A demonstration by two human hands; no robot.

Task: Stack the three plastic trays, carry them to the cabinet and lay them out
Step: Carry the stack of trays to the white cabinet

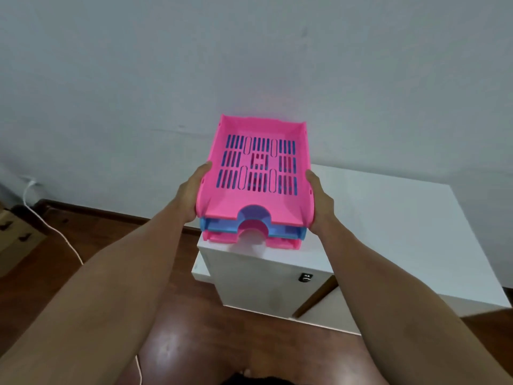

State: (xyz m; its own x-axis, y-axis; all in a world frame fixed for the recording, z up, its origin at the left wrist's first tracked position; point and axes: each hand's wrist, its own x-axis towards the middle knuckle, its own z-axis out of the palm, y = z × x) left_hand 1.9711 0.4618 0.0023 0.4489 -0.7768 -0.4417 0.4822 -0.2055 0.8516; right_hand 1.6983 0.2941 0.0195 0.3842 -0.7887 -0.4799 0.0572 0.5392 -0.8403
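Note:
Three plastic trays are stacked: a pink tray (258, 201) on top, a blue tray (222, 227) in the middle and another pink tray (222, 238) at the bottom. My left hand (191, 190) grips the stack's left side and my right hand (320, 201) grips its right side. The stack is at the near left corner of the white cabinet (388, 218); whether it touches the cabinet top I cannot tell.
A pale wall rises behind the cabinet. The floor (222, 343) is dark red wood. A white cable (63, 240) runs across it at the left, beside a cardboard box (14, 237). A small black lock (305, 277) sits on the cabinet front.

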